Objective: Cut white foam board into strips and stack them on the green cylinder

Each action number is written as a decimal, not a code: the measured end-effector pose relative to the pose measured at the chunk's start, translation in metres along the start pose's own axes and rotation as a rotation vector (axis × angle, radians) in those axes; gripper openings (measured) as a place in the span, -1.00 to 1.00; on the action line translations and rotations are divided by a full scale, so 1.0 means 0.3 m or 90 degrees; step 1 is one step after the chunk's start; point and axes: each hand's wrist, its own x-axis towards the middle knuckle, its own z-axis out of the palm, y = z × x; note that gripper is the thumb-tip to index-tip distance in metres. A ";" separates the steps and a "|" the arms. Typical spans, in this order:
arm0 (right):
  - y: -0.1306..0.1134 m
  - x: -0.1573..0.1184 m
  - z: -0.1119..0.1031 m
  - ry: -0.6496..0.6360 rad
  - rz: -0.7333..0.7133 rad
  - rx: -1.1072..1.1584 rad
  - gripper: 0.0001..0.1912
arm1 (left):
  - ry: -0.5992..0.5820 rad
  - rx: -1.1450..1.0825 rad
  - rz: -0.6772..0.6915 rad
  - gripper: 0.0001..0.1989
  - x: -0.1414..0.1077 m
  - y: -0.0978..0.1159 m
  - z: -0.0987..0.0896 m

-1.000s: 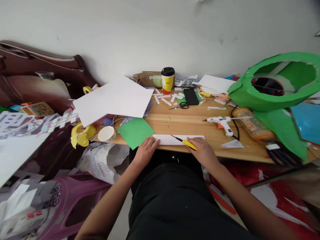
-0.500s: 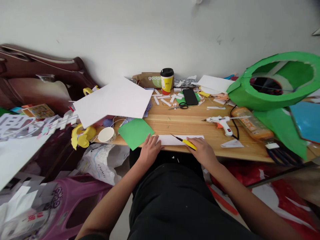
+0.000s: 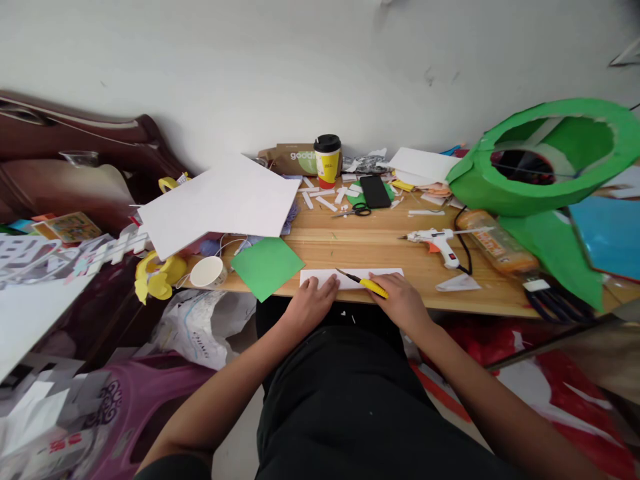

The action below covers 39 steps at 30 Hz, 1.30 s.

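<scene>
"Pale grey wall behind, and a wooden table along it. Where's the work?"

"Middle of the front edge. A narrow white strip lies along it."

"And the hands?"

"The left hand rests on the strip's left part, fingers slightly spread. The right hand, at the strip's right part, is curled round the yellow handle of a craft knife. Its blade points left over the strip; whether it touches, I can't tell."

"What containers are about?"

"Near the left end of the front edge, a white paper cup, uncovered, its pale inside showing. By the back edge, a coffee cup with its black lid on, so its contents are hidden. A brown carton is just beside it."

"Towards the right end?"

"A plastic bottle on its side, amber-looking. Behind it, a green drum, open-mouthed, something dark and round showing inside."

"Under the front edge?"

"A white plastic bag, left of the person's lap, mouth gaping."
</scene>
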 end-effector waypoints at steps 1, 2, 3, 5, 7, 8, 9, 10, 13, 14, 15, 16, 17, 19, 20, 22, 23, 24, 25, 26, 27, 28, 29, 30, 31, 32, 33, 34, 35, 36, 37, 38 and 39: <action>0.000 0.000 0.000 -0.002 -0.002 0.001 -0.69 | 0.005 -0.006 0.002 -0.61 0.013 0.007 0.000; 0.000 0.001 -0.001 -0.004 -0.003 0.002 -0.69 | 0.013 -0.012 0.005 -0.64 0.026 0.015 0.001; 0.000 0.001 -0.002 -0.007 -0.003 0.004 -0.69 | 0.022 -0.017 0.007 -0.65 0.038 0.023 0.002; 0.000 0.001 -0.004 -0.012 0.005 0.007 -0.70 | 0.028 -0.025 -0.001 -0.64 0.059 0.040 0.006; -0.002 0.000 -0.005 -0.019 0.015 0.012 -0.70 | 0.028 -0.024 -0.023 -0.58 0.072 0.056 0.005; -0.003 0.000 -0.006 -0.023 0.020 0.014 -0.69 | 0.030 -0.022 -0.029 -0.53 0.076 0.063 0.002; -0.004 0.001 -0.006 -0.027 0.024 0.016 -0.68 | 0.030 -0.020 -0.031 -0.47 0.079 0.070 -0.003; -0.005 0.004 -0.007 -0.031 0.028 0.019 -0.67 | 0.028 -0.019 -0.032 -0.40 0.082 0.076 -0.008; -0.008 0.018 -0.018 -0.032 0.051 0.039 -0.67 | 0.001 -0.029 -0.035 -0.29 0.091 0.089 -0.022; -0.010 0.023 -0.027 -0.033 0.063 0.055 -0.67 | -0.006 -0.034 -0.034 -0.29 0.094 0.094 -0.026; -0.014 0.027 -0.038 -0.037 0.082 0.074 -0.67 | -0.009 -0.037 -0.033 -0.31 0.098 0.098 -0.029; -0.020 0.029 -0.051 -0.045 0.108 0.095 -0.68 | -0.008 -0.039 -0.031 -0.32 0.101 0.101 -0.032; -0.029 0.026 -0.066 -0.053 0.144 0.116 -0.68 | -0.007 -0.042 -0.030 -0.34 0.103 0.105 -0.034; -0.056 0.004 -0.096 -0.054 0.241 0.163 -0.63 | -0.009 -0.048 -0.033 -0.38 0.109 0.110 -0.038; -0.075 -0.014 -0.109 -0.047 0.300 0.192 -0.59 | -0.012 -0.053 -0.035 -0.41 0.112 0.111 -0.040; -0.116 -0.061 -0.127 -0.039 0.409 0.245 -0.46 | -0.018 -0.058 -0.029 -0.48 0.119 0.110 -0.044; -0.138 -0.086 -0.132 -0.042 0.446 0.262 -0.40 | -0.022 -0.055 -0.025 -0.52 0.123 0.108 -0.046; -0.159 -0.110 -0.135 -0.050 0.466 0.273 -0.36 | -0.028 -0.050 -0.020 -0.54 0.127 0.106 -0.048; -0.178 -0.131 -0.136 -0.060 0.472 0.279 -0.34 | -0.036 -0.045 -0.014 -0.55 0.130 0.104 -0.051; -0.194 -0.148 -0.135 -0.073 0.471 0.288 -0.34 | -0.043 -0.041 -0.010 -0.54 0.134 0.102 -0.053; -0.207 -0.161 -0.133 -0.087 0.469 0.304 -0.34 | -0.050 -0.040 -0.008 -0.52 0.136 0.101 -0.055; -0.217 -0.170 -0.131 -0.102 0.469 0.326 -0.34 | -0.053 -0.041 -0.008 -0.50 0.138 0.101 -0.056; -0.223 -0.175 -0.128 -0.119 0.471 0.349 -0.34 | -0.054 -0.043 -0.010 -0.49 0.139 0.102 -0.055; -0.227 -0.178 -0.125 -0.134 0.470 0.367 -0.33 | -0.052 -0.044 -0.012 -0.47 0.139 0.104 -0.054; -0.229 -0.178 -0.121 -0.143 0.466 0.380 -0.33 | -0.048 -0.044 -0.014 -0.45 0.138 0.106 -0.051; -0.230 -0.176 -0.117 -0.150 0.459 0.386 -0.32 | -0.043 -0.044 -0.016 -0.44 0.136 0.110 -0.048; -0.229 -0.173 -0.113 -0.155 0.452 0.386 -0.32 | -0.037 -0.043 -0.017 -0.43 0.134 0.114 -0.044; -0.228 -0.170 -0.109 -0.160 0.449 0.379 -0.32 | -0.032 -0.044 -0.020 -0.42 0.133 0.117 -0.039; -0.227 -0.167 -0.104 -0.163 0.445 0.363 -0.32 | -0.028 -0.049 -0.023 -0.42 0.132 0.120 -0.036; -0.225 -0.164 -0.099 -0.159 0.435 0.341 -0.33 | -0.023 -0.057 -0.026 -0.42 0.132 0.122 -0.033; -0.223 -0.161 -0.095 -0.148 0.418 0.313 -0.34 | -0.019 -0.066 -0.030 -0.42 0.132 0.124 -0.031; -0.220 -0.159 -0.091 -0.128 0.394 0.282 -0.35 | -0.016 -0.074 -0.032 -0.43 0.133 0.124 -0.031; -0.217 -0.157 -0.088 -0.105 0.368 0.253 -0.36 | -0.014 -0.079 -0.034 -0.43 0.135 0.124 -0.031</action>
